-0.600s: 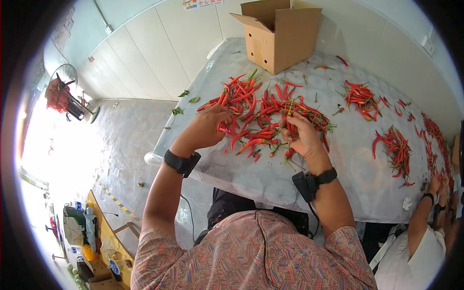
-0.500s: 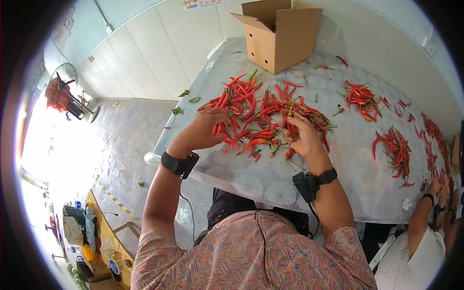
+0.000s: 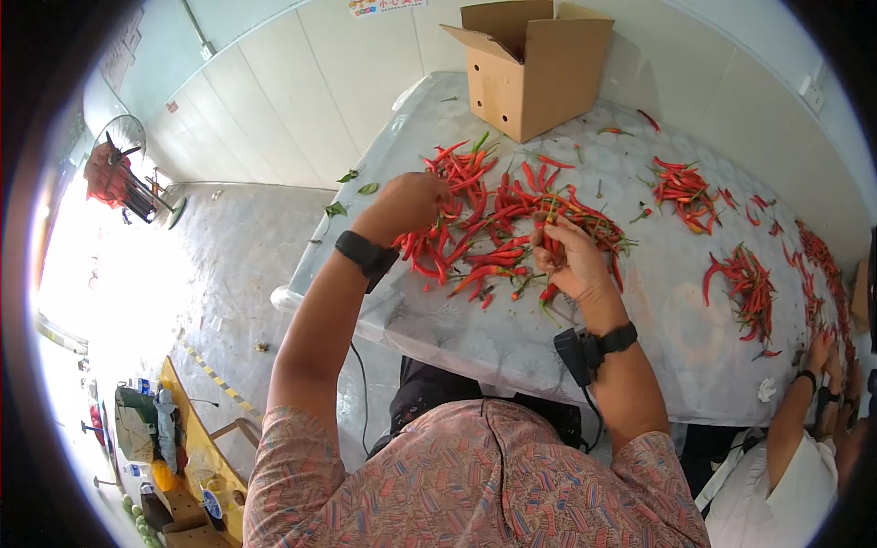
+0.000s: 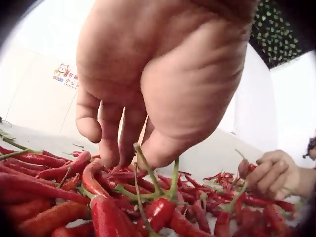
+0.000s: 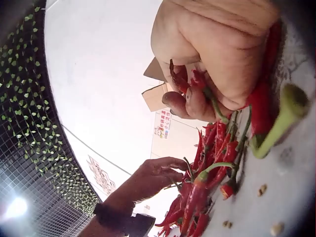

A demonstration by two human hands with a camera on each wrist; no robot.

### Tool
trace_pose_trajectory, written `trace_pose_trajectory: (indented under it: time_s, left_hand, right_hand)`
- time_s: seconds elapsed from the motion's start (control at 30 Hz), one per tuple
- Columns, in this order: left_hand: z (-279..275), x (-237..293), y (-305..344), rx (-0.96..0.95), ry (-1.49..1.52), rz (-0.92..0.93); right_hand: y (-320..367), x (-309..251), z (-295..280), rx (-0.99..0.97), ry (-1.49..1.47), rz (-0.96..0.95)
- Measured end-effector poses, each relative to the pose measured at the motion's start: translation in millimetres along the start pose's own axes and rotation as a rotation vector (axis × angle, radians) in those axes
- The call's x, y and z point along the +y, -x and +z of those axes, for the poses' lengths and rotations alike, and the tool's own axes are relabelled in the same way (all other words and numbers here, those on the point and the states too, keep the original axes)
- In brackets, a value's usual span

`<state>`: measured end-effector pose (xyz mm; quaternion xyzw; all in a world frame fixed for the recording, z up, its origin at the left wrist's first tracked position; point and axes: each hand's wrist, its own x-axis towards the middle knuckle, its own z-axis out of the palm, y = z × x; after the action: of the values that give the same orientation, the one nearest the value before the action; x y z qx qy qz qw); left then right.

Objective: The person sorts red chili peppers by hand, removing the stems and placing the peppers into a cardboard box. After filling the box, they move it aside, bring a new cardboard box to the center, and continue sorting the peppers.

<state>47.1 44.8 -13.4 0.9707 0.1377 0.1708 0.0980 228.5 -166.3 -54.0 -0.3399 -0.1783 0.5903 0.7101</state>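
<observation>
Holds the left hand (image 3: 413, 203) low over the far left part of the chilli pile (image 3: 498, 224), close to the left edge of the table (image 3: 475, 347). Touches pods with bent fingertips (image 4: 109, 153), thumb beside a green stem; pinch or bare touch, cannot tell. Grips a bunch of red chillies (image 3: 548, 234) in the right hand (image 3: 574, 265), fingers curled tight round it, at the pile's near right side. Leaves a bare strip of table between pile and near edge. Beyond the pile, an open cardboard box (image 3: 539, 68) by the far edge. To the right, well apart, smaller chilli heaps (image 3: 683, 187).
</observation>
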Motion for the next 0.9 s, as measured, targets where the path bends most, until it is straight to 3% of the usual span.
trace_pose_trajectory:
  time_s: [0.07,0.1,0.3,0.4,0.47,0.6,0.77,0.9]
  left_hand:
    - [6,0,-4,-0.191,-0.016,-0.063]
    - [6,2,-4,-0.191,-0.015,-0.062]
    - [6,6,5,-0.167,-0.045,-0.071]
    - [1,10,6,-0.063,0.026,-0.027]
    - [-6,19,0,0.001,0.114,-0.172]
    - [-12,60,-8,0.063,0.303,-0.25]
    - [-1,108,-17,0.027,0.443,-0.093]
    - [17,115,-21,0.054,0.434,0.013]
  right_hand:
    - [-1,1,-1,-0.005,-0.013,0.011]
    - [-1,1,-1,-0.004,-0.013,0.011]
    - [-1,1,1,-0.002,0.004,-0.002]
    - [-1,1,0,-0.038,0.013,-0.008]
    - [0,1,2,-0.018,0.031,-0.007]
    - [0,1,2,-0.02,0.042,0.003]
    - [2,2,9,0.035,0.08,-0.017]
    - [1,3,7,-0.023,0.09,-0.043]
